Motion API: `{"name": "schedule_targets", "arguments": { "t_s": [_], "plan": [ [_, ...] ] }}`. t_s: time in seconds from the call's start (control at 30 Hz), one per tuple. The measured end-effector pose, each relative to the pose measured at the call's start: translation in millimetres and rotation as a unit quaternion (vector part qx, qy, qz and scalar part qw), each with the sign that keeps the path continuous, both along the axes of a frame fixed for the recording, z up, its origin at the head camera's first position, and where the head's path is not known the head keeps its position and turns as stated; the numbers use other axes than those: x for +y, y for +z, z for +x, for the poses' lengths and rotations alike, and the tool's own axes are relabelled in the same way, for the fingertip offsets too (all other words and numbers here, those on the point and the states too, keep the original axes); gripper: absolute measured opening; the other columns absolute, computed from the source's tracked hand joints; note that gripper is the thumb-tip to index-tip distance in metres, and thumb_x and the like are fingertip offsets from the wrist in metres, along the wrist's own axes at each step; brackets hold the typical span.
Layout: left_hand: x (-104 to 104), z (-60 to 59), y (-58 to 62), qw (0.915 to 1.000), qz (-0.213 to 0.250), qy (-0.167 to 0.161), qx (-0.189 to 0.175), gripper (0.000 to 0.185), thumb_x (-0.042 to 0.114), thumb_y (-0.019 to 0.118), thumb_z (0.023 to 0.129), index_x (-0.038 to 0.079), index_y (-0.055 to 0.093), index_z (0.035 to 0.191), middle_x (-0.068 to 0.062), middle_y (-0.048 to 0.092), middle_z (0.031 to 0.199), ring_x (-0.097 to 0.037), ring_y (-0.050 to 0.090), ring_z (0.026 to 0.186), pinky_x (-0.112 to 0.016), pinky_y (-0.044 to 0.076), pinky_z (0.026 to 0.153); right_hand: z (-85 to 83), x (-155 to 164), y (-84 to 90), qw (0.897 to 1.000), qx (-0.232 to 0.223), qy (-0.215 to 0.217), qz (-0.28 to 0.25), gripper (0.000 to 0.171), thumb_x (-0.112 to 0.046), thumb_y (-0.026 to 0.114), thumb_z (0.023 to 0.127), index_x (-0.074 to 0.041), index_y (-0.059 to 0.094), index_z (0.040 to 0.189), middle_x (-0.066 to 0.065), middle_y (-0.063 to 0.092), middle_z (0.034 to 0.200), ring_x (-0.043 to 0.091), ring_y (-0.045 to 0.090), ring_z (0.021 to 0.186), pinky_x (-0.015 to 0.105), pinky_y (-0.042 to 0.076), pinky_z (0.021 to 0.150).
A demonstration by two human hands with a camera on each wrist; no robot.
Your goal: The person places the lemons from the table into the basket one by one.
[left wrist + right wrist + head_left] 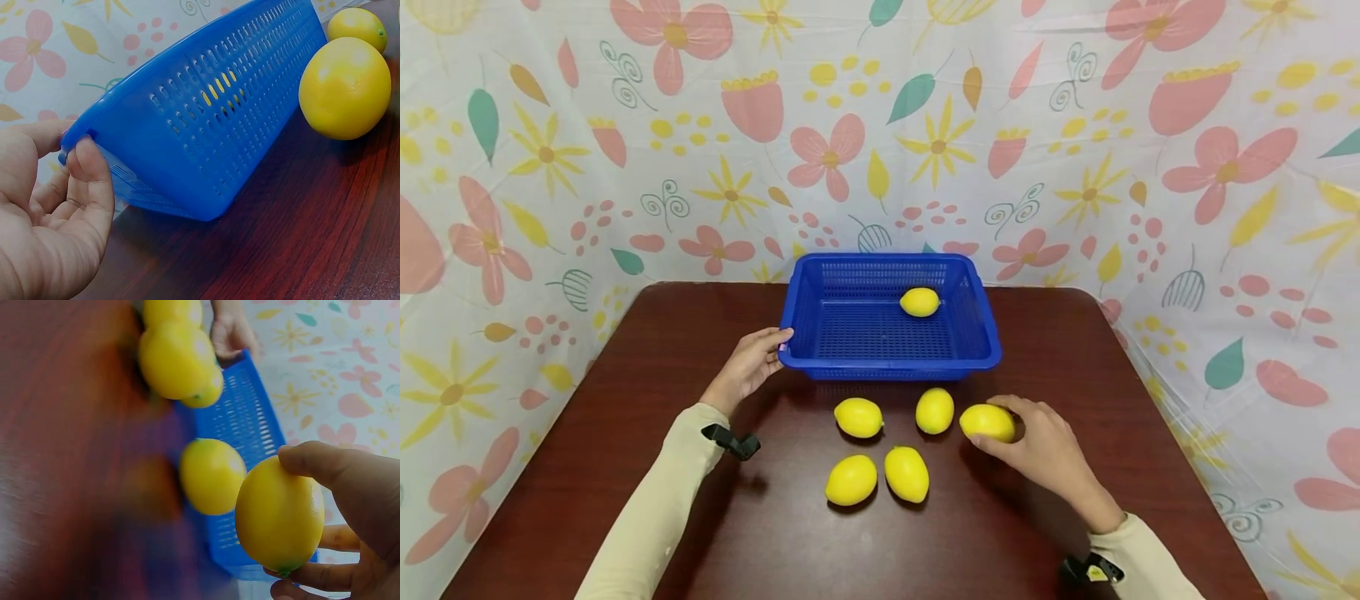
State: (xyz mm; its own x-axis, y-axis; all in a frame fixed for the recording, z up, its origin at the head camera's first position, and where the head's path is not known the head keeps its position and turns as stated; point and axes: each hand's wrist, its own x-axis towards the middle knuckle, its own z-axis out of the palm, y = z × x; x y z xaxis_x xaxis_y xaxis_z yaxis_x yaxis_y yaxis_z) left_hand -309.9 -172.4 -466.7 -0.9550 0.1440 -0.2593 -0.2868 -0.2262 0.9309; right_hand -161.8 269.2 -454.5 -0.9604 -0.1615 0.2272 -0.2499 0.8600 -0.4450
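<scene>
A blue plastic basket [891, 364] with slotted walls stands near the back of the table, with one yellow lemon [920, 302] inside. My left hand [751, 367] pinches the basket's left rim between thumb and fingers, plain in the left wrist view. In front of the basket's right part, my right hand [1045, 442] grips a lemon [279, 512] between thumb and fingers. Several other lemons lie loose in front of the basket: one [935, 411] just left of the held lemon, one [859, 417] farther left, and two nearer me, a left one [852, 480] and a right one [907, 474].
The dark reddish-brown table [775, 542] has a glossy top. A white curtain [880, 150] printed with flowers and leaves hangs behind it and along both sides. Black straps with small cameras sit on both wrists over pale sleeves [655, 508].
</scene>
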Motion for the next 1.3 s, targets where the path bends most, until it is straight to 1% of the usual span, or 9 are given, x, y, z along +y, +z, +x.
{"name": "schedule_targets", "arguments": {
  "t_s": [0.13,0.37,0.57,0.67,0.8,0.9,1.0,1.1,1.3],
  "plan": [
    [0.0,0.6,-0.3,1.0,0.003,-0.001,0.001,0.013,0.019,0.064,0.103,0.007,0.058,0.102,0.002,0.062,0.08,-0.01,0.059,0.074,-0.023,0.054,0.069,-3.2,0.8,15.2,1.0,0.012,0.002,0.0,0.064,-0.06,0.081,0.081,-0.013,0.069,0.122,0.005,0.072,0.104,0.024,0.059,0.086,0.038,0.046,0.071],
    [0.0,0.4,-1.9,0.9999,0.012,-0.007,0.004,0.011,0.018,0.064,0.103,0.009,0.059,0.101,0.003,0.062,0.08,-0.009,0.059,0.073,-0.022,0.054,0.069,-13.9,0.7,49.5,1.0,0.011,0.013,0.009,0.068,-0.062,0.078,0.082,-0.011,0.068,0.125,0.007,0.071,0.109,0.027,0.059,0.091,0.041,0.047,0.076],
    [-0.2,1.3,-0.5,1.0,0.005,-0.007,0.003,0.013,0.019,0.064,0.103,0.008,0.057,0.102,0.003,0.061,0.079,-0.009,0.059,0.073,-0.022,0.054,0.07,-34.0,-3.9,76.9,0.998,0.032,0.044,0.018,0.064,-0.059,0.08,0.082,-0.011,0.07,0.123,0.003,0.07,0.097,0.022,0.056,0.082,0.036,0.045,0.069],
    [-0.9,1.3,1.2,1.0,0.003,-0.005,0.004,0.015,0.02,0.064,0.103,0.007,0.057,0.104,0.002,0.063,0.08,-0.01,0.06,0.074,-0.022,0.055,0.071,-49.1,-10.6,88.8,0.997,0.033,0.063,0.022,0.063,-0.059,0.08,0.083,-0.01,0.07,0.121,0.001,0.07,0.09,0.021,0.057,0.077,0.035,0.045,0.067],
    [-1.7,0.7,1.6,1.0,0.005,-0.005,0.006,0.014,0.019,0.064,0.103,0.007,0.057,0.105,0.003,0.063,0.08,-0.009,0.06,0.073,-0.022,0.054,0.069,-74.1,-20.8,103.6,0.996,0.008,0.083,0.023,0.06,-0.06,0.078,0.084,-0.012,0.07,0.12,0.0,0.07,0.087,0.019,0.058,0.076,0.035,0.047,0.067],
    [-1.3,0.3,1.0,0.9999,0.01,-0.004,0.004,0.012,0.018,0.064,0.103,0.008,0.058,0.104,0.003,0.063,0.079,-0.009,0.059,0.072,-0.022,0.053,0.069,-94.1,-28.3,112.9,0.995,-0.013,0.094,0.027,0.061,-0.06,0.078,0.084,-0.012,0.07,0.121,0.002,0.071,0.093,0.02,0.06,0.079,0.035,0.048,0.069],
    [-1.2,0.4,1.4,0.9999,0.012,-0.005,0.005,0.012,0.018,0.063,0.103,0.007,0.058,0.105,0.003,0.063,0.079,-0.009,0.059,0.072,-0.022,0.053,0.069,-113.4,-37.4,120.5,0.994,-0.034,0.102,0.036,0.065,-0.06,0.079,0.083,-0.01,0.068,0.124,0.006,0.071,0.096,0.021,0.06,0.077,0.036,0.049,0.068],
    [-1.4,0.7,1.8,0.9999,0.015,-0.007,0.005,0.012,0.018,0.063,0.104,0.007,0.057,0.106,0.003,0.063,0.08,-0.009,0.06,0.074,-0.022,0.054,0.07,-133.5,-46.8,124.4,0.991,-0.056,0.111,0.04,0.068,-0.06,0.078,0.083,-0.009,0.066,0.127,0.007,0.07,0.095,0.022,0.059,0.073,0.036,0.048,0.066],
    [0.1,0.4,2.1,0.9999,0.008,-0.011,-0.002,0.017,0.02,0.062,0.104,0.006,0.054,0.112,0.002,0.064,0.085,-0.01,0.061,0.078,-0.022,0.055,0.073,-171.0,-62.1,122.9,0.983,-0.087,0.155,0.043,0.06,-0.051,0.08,0.086,-0.01,0.067,0.128,0.007,0.062,0.078,0.021,0.05,0.062,0.033,0.04,0.06]
  ]
}}
